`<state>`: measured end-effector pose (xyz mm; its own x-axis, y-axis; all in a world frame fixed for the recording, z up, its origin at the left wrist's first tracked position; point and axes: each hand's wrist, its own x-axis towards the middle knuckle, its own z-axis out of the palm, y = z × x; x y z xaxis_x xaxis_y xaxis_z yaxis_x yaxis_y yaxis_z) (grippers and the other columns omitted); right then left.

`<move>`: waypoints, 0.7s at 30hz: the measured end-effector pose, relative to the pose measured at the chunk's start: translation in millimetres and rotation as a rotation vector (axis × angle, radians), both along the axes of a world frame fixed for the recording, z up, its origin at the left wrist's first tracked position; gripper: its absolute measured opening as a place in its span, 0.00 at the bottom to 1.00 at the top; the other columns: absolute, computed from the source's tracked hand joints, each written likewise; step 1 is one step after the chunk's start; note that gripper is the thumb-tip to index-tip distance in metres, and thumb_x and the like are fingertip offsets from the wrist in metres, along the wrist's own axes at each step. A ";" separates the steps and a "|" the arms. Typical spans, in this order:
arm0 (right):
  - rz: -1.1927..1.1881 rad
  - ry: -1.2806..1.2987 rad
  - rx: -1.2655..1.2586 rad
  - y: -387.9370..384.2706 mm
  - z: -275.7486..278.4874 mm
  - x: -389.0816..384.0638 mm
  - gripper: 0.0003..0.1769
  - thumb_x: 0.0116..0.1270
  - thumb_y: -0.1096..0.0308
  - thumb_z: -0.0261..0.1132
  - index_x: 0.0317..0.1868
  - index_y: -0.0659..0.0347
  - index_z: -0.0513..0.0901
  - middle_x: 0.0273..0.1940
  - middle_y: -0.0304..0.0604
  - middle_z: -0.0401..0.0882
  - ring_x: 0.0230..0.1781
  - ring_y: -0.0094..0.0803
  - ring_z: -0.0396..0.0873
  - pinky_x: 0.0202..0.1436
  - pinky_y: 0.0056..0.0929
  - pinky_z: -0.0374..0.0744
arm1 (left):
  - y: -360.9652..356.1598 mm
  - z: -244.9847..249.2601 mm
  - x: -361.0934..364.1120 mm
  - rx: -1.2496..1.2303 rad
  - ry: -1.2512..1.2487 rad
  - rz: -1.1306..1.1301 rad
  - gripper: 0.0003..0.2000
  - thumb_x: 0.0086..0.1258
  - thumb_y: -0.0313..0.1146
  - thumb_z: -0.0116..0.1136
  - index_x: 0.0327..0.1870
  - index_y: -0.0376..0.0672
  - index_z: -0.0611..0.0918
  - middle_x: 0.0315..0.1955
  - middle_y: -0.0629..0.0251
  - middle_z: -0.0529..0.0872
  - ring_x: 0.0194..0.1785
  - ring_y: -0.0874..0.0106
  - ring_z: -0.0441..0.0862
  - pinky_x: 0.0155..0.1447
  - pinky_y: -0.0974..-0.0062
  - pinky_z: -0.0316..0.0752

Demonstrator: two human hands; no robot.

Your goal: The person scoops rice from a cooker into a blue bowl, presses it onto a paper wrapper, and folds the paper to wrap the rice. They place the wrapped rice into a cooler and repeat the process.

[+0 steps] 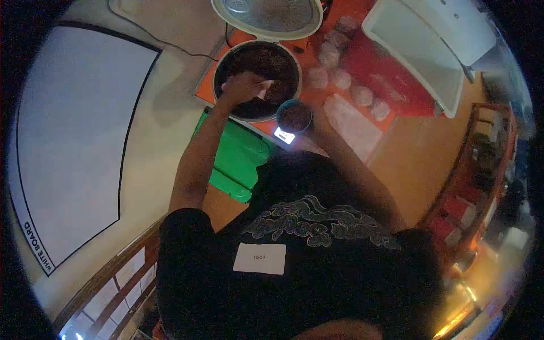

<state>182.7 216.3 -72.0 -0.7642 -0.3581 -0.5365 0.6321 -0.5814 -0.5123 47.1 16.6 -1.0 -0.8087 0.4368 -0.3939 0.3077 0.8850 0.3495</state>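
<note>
A large round cooker [217, 79] with its lid [266, 22] raised holds a dark brown, grainy mass. My left hand [245, 89] reaches inside, fingers curled; something pale shows at its fingertips, too blurred to name. Beside the cooker's lower right rim, my right hand [321, 121] grips a small blue-rimmed bowl [294, 117] with brown contents. A small lit display [284, 135] glows just below the bowl.
Several round, pale, wrapped portions [340, 79] lie on the red-orange table [371, 65]. A big white tub [419, 56] stands at upper right, a green plastic seat [241, 156] below the cooker. A whiteboard [79, 130] hangs left; a cable [164, 42] runs along the wall.
</note>
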 end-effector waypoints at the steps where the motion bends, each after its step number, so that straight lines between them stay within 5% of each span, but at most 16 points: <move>1: 0.041 0.027 0.032 -0.1 1.2 -1.8 0.35 0.74 0.40 0.40 0.51 0.64 0.80 0.42 0.49 0.85 0.40 0.37 0.85 0.46 0.38 0.84 | -4.3 -3.8 -2.6 0.000 -0.002 -0.006 0.22 0.67 0.58 0.56 0.47 0.52 0.88 0.41 0.55 0.88 0.44 0.58 0.87 0.53 0.61 0.78; 3: 0.020 0.078 0.222 4.0 41.2 7.4 0.34 0.74 0.41 0.40 0.50 0.63 0.80 0.41 0.49 0.85 0.39 0.37 0.85 0.45 0.38 0.84 | -18.0 -11.0 -7.9 0.372 -0.017 0.042 0.21 0.68 0.56 0.57 0.47 0.49 0.88 0.36 0.55 0.88 0.42 0.63 0.87 0.51 0.66 0.77; 4: 0.006 0.131 0.411 4.8 67.5 8.4 0.34 0.75 0.41 0.40 0.50 0.62 0.80 0.40 0.48 0.85 0.38 0.36 0.85 0.45 0.37 0.84 | -19.8 -4.4 -11.1 0.373 -0.017 0.039 0.21 0.68 0.56 0.57 0.47 0.49 0.88 0.36 0.55 0.88 0.42 0.63 0.87 0.51 0.66 0.77; 6: -0.031 0.120 0.409 14.8 77.8 4.4 0.30 0.75 0.44 0.43 0.52 0.62 0.79 0.42 0.48 0.84 0.40 0.36 0.84 0.46 0.37 0.83 | -22.7 13.2 -17.8 0.434 -0.089 0.068 0.19 0.70 0.52 0.57 0.46 0.47 0.88 0.33 0.56 0.88 0.40 0.67 0.87 0.50 0.68 0.77; 11: -0.297 0.165 0.303 5.0 95.9 -22.0 0.25 0.75 0.48 0.49 0.54 0.62 0.78 0.44 0.45 0.82 0.39 0.36 0.83 0.49 0.36 0.82 | -39.9 58.4 -17.0 0.416 0.075 0.277 0.19 0.70 0.52 0.57 0.48 0.46 0.87 0.34 0.55 0.88 0.39 0.66 0.87 0.48 0.67 0.78; 14: -0.224 0.479 0.665 -6.0 73.0 -55.8 0.23 0.75 0.49 0.50 0.51 0.60 0.78 0.42 0.41 0.81 0.42 0.33 0.80 0.48 0.37 0.80 | -36.7 82.5 -6.4 0.235 0.217 0.326 0.19 0.70 0.51 0.57 0.49 0.46 0.86 0.36 0.54 0.88 0.38 0.63 0.87 0.48 0.64 0.78; 15: -0.226 0.483 0.660 -9.1 71.3 -65.7 0.23 0.75 0.49 0.50 0.51 0.60 0.78 0.42 0.41 0.81 0.42 0.33 0.80 0.48 0.37 0.80 | -35.4 86.2 -2.0 0.110 0.368 0.299 0.19 0.70 0.49 0.57 0.50 0.46 0.85 0.36 0.55 0.88 0.38 0.62 0.87 0.48 0.63 0.78; 17: -0.259 0.175 0.155 -23.2 73.7 -79.4 0.18 0.74 0.57 0.55 0.56 0.59 0.77 0.49 0.45 0.80 0.50 0.35 0.80 0.52 0.38 0.81 | -17.8 87.7 28.9 0.057 0.555 0.340 0.16 0.70 0.46 0.57 0.50 0.47 0.85 0.35 0.57 0.89 0.37 0.63 0.87 0.44 0.60 0.77; 21: -0.277 0.259 0.082 -49.8 98.4 -87.3 0.21 0.75 0.51 0.51 0.49 0.61 0.78 0.41 0.41 0.79 0.41 0.34 0.78 0.51 0.36 0.77 | 1.3 44.6 63.1 -0.154 0.945 0.209 0.12 0.67 0.35 0.56 0.49 0.52 0.84 0.34 0.69 0.89 0.36 0.70 0.86 0.33 0.60 0.69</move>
<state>95.4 166.5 26.4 -0.9398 -0.0829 -0.3315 0.3004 -0.6626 -0.6861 110.2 17.9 43.6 -0.8755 0.2474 0.4151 0.2335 0.9686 -0.0847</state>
